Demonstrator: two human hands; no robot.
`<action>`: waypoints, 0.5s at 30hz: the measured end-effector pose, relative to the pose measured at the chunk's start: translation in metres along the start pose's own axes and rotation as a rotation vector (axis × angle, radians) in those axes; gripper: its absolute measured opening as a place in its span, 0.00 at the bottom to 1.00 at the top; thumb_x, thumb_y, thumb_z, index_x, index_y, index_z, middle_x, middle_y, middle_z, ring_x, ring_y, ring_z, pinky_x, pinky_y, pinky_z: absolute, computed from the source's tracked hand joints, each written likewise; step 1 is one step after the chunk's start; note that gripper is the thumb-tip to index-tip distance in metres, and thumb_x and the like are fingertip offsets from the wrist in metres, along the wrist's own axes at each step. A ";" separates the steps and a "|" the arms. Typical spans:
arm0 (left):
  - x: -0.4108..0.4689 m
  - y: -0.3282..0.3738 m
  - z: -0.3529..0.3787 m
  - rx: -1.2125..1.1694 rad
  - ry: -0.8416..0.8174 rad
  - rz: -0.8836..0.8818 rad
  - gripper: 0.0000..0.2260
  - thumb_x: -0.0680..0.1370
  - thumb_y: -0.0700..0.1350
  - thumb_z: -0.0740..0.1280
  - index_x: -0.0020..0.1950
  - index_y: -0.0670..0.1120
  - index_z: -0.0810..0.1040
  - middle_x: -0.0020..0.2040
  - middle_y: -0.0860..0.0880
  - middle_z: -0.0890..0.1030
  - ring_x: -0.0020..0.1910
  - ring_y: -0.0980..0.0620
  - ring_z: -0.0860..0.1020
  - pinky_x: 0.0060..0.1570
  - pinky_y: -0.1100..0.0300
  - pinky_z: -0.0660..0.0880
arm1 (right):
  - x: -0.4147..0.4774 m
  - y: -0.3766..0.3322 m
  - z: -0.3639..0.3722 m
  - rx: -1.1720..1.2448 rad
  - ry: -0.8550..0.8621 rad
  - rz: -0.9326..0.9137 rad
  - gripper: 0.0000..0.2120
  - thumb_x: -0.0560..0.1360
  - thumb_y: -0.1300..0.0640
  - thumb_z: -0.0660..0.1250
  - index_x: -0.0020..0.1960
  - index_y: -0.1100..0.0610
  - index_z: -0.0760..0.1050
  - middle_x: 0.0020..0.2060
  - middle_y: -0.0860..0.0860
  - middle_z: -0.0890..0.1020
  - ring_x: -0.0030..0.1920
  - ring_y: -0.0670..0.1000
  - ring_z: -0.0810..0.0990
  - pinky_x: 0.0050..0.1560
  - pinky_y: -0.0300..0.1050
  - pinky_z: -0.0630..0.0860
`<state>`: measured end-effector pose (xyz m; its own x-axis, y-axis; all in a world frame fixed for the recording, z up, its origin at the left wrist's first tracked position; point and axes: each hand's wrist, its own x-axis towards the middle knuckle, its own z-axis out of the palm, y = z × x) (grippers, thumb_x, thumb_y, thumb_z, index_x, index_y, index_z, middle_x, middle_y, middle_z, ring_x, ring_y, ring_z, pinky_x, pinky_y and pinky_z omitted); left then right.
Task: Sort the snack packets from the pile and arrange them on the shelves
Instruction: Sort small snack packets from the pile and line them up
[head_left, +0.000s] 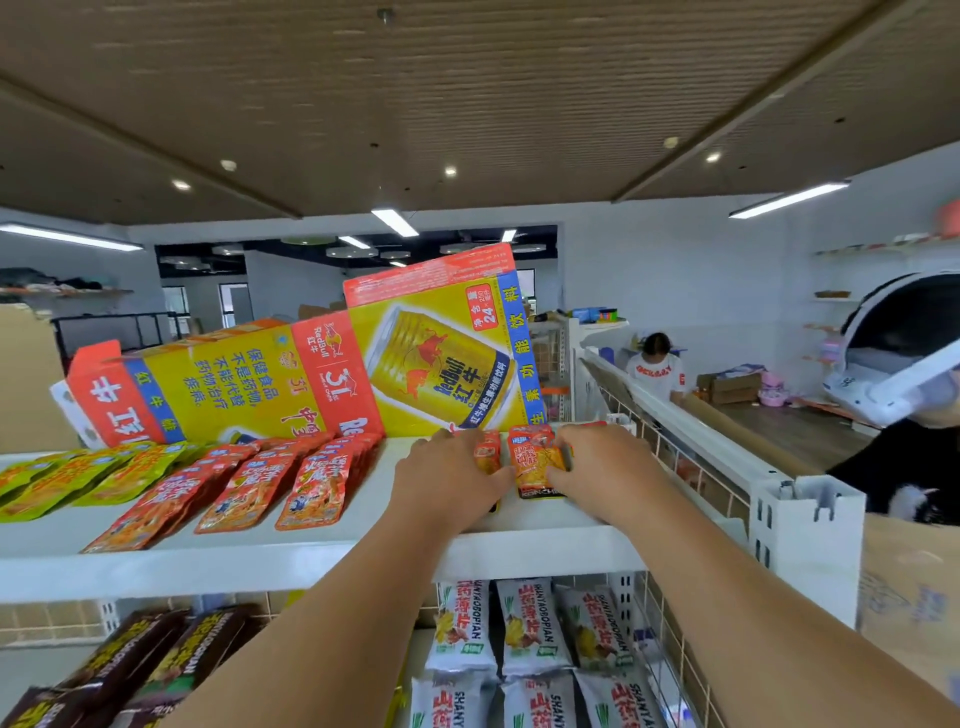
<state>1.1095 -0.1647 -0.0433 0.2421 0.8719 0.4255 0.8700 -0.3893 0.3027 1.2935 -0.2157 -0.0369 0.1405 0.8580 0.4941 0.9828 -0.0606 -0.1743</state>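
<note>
Red snack packets (537, 462) stand as a small bunch on the top shelf (545, 540), held between the two hands: the left grip (449, 478) is curled round the bunch's left side, thumb low against its front, and the right grip (602, 467) pinches its right side, thumb on the printed face. Both are clamped on the bunch, not open. The step in hand looks like setting this bunch down as a new row. Left of the left grip, with a bare strip of shelf between, lie the rows of red packets (317, 483), fanned and overlapping, and further left the green packets (67, 478). Just right of the right grip is the wire side panel (670, 457); behind both grips leans a flattened drink carton (363, 364). To do it well, I would square the bunch first by pressing both grips inward, then tip it forward so that the packets shingle at the same slant as the neighbouring rows, their lower edges in line with those rows near the shelf's front lip. The foil looks slippery, so letting go of one side early could let the bunch slide apart or snag in the wire panel; the right grip is better eased off last. Below both forearms, the lower shelf holds white packets (530, 623).
</note>
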 end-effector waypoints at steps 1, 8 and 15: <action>0.000 0.000 0.000 -0.004 -0.002 0.005 0.29 0.74 0.70 0.62 0.72 0.60 0.71 0.63 0.47 0.76 0.65 0.43 0.74 0.61 0.48 0.74 | 0.000 0.000 0.001 -0.004 -0.015 -0.014 0.10 0.70 0.40 0.62 0.46 0.45 0.71 0.38 0.48 0.81 0.41 0.54 0.79 0.43 0.49 0.78; 0.003 -0.003 0.001 -0.038 -0.002 0.030 0.29 0.74 0.70 0.63 0.72 0.61 0.71 0.67 0.48 0.76 0.66 0.44 0.73 0.63 0.47 0.74 | 0.002 -0.001 0.003 -0.002 -0.056 -0.059 0.15 0.73 0.41 0.66 0.57 0.46 0.77 0.43 0.46 0.81 0.47 0.52 0.79 0.52 0.50 0.76; 0.004 -0.005 0.004 -0.044 -0.015 0.024 0.31 0.72 0.71 0.62 0.73 0.62 0.70 0.68 0.49 0.75 0.67 0.45 0.72 0.63 0.47 0.74 | 0.002 -0.001 0.004 0.019 -0.065 -0.072 0.16 0.74 0.42 0.67 0.59 0.48 0.77 0.44 0.46 0.82 0.47 0.51 0.79 0.48 0.48 0.77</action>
<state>1.1074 -0.1582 -0.0464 0.2692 0.8663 0.4208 0.8439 -0.4227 0.3303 1.2922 -0.2118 -0.0391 0.0610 0.8909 0.4501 0.9876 0.0115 -0.1566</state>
